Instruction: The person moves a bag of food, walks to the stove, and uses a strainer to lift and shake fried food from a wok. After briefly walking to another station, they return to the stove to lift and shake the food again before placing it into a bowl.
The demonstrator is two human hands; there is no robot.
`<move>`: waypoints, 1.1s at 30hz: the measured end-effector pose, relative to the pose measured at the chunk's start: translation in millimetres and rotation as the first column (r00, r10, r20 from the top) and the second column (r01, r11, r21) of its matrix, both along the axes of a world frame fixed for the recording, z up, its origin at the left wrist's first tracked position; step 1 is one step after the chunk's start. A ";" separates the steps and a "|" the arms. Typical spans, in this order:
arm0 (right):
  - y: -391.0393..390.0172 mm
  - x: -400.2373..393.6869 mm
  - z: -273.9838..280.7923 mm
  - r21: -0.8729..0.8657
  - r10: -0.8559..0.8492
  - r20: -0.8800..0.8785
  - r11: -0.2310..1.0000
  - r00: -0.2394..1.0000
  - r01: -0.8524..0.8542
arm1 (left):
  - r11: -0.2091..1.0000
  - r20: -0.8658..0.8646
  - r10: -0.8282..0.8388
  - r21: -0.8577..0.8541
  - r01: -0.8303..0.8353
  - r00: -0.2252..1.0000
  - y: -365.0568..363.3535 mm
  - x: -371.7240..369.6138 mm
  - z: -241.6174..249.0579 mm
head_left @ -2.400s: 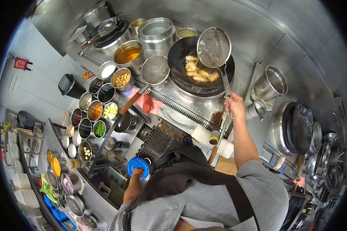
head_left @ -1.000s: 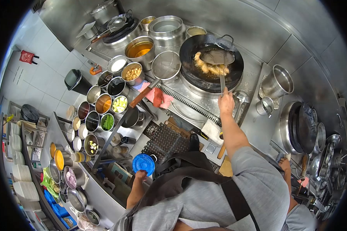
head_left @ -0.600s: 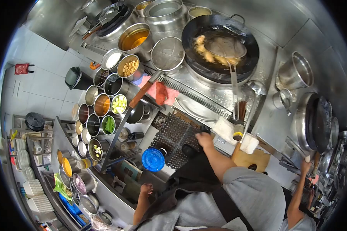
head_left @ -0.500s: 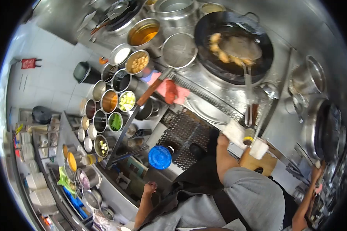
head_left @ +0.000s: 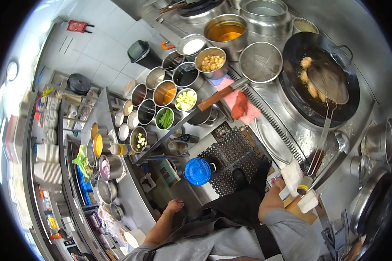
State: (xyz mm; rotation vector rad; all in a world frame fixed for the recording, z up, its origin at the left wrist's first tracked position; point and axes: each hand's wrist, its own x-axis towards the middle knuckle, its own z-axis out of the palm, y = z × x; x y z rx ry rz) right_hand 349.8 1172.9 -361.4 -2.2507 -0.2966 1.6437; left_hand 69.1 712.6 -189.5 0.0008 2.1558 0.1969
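My left hand (head_left: 175,205) hangs over the floor with its fingers curled in and nothing seen in them. My right hand (head_left: 278,183) is at the front edge of the steel counter, beside a folded white cloth (head_left: 292,175); its small fingers are unclear. A wire skimmer (head_left: 329,82) lies in a black wok (head_left: 292,98) among golden fried pieces (head_left: 312,90) in oil. Its long handle reaches the cloths, away from both hands. A wooden-handled strainer (head_left: 260,62) rests left of the wok.
Pots of ingredients, including green pieces (head_left: 165,118) and brown pieces (head_left: 212,62), stand on the left. A blue-topped bucket (head_left: 197,171) sits near a perforated mat (head_left: 231,150). Pink cloth (head_left: 249,114), a ladle (head_left: 343,141) and a steel pot (head_left: 379,140) are around the stove.
The view has shifted, so the wok and pots appear farther right. My right hand's fingers show more beside the cloth. The skimmer remains in the wok.
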 end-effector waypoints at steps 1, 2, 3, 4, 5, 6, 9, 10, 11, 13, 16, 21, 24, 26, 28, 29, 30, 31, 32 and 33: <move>0.0 -9.3 28.3 0.022 -0.012 0.002 1.000 1.000 0.012 | 1.000 -0.005 -0.018 -0.020 0.018 1.000 5.9 -1.0 2.5; 1.6 -12.9 38.5 0.065 -0.051 0.014 0.997 0.999 0.050 | 1.000 -0.008 -0.003 -0.017 0.003 1.000 9.1 -2.0 2.0; 3.1 -12.1 37.9 0.070 -0.042 0.016 0.997 0.999 0.041 | 1.000 -0.010 -0.025 0.003 0.025 1.000 11.9 -2.3 1.6; 3.8 -6.0 26.5 0.057 -0.003 0.008 0.998 1.000 0.002 | 0.999 -0.017 -0.041 0.024 0.041 0.999 14.3 -2.2 2.4; 5.4 0.9 10.6 0.046 0.043 -0.004 0.998 0.999 -0.043 | 1.000 -0.029 -0.008 0.028 0.009 1.000 18.9 -1.8 5.0; 5.7 8.5 -9.5 0.044 0.035 -0.045 0.998 0.998 -0.033 | 0.997 -0.058 -0.071 0.040 0.073 0.996 24.8 -1.7 8.5; 5.9 11.2 -7.0 0.106 0.081 -0.053 0.992 0.995 -0.075 | 0.990 -0.089 -0.120 0.059 0.125 0.989 30.9 -3.0 10.7; 7.2 4.4 11.8 0.095 0.054 -0.038 0.994 0.998 -0.050 | 0.986 -0.072 -0.150 0.069 0.155 0.986 31.0 -2.7 9.8; 8.7 6.7 5.4 0.098 0.082 -0.028 0.992 0.996 -0.079 | 0.990 -0.088 -0.117 0.071 0.123 0.989 31.1 -2.4 9.3; 6.7 16.1 -20.9 0.121 0.063 -0.069 0.991 0.996 -0.054 | 0.965 -0.121 -0.251 0.048 0.258 0.960 31.2 -4.0 8.9; 6.4 13.8 -9.5 0.145 0.069 -0.070 0.988 0.995 -0.059 | 0.967 -0.123 -0.246 0.045 0.253 0.962 29.3 -6.1 8.9; 6.1 8.7 4.1 0.144 0.122 0.027 0.982 0.992 -0.125 | 0.968 -0.125 -0.245 0.022 0.249 0.962 31.9 -7.0 10.6; 4.9 8.0 6.4 0.145 0.158 0.041 0.976 0.987 -0.162 | 0.966 -0.130 -0.252 0.019 0.256 0.959 32.7 -7.9 12.8; 6.9 8.3 2.9 0.145 0.168 0.059 0.974 0.984 -0.175 | 0.963 -0.138 -0.263 0.019 0.268 0.955 36.2 -8.1 13.8; 8.7 9.2 -0.1 0.138 0.175 0.060 0.974 0.983 -0.182 | 0.965 -0.126 -0.255 0.025 0.260 0.959 37.1 -8.3 15.7; 8.5 9.3 0.5 0.131 0.182 0.062 0.973 0.981 -0.189 | 0.965 -0.127 -0.256 0.023 0.261 0.958 37.1 -8.2 16.5; 10.5 7.9 6.8 0.085 0.203 0.065 0.974 0.977 -0.208 | 0.964 -0.120 -0.258 0.029 0.263 0.959 37.1 -8.4 17.3; 10.2 8.3 2.5 0.084 0.201 0.063 0.975 0.978 -0.206 | 0.964 -0.114 -0.259 0.035 0.264 0.959 37.4 -8.9 17.9; 10.8 10.6 -5.2 0.096 0.192 0.063 0.976 0.979 -0.198 | 0.963 -0.115 -0.260 0.033 0.266 0.959 37.8 -8.6 18.3; 10.9 12.5 -10.2 0.106 0.183 0.064 0.976 0.981 -0.189 | 0.962 -0.112 -0.266 0.024 0.270 0.957 37.4 -8.1 17.8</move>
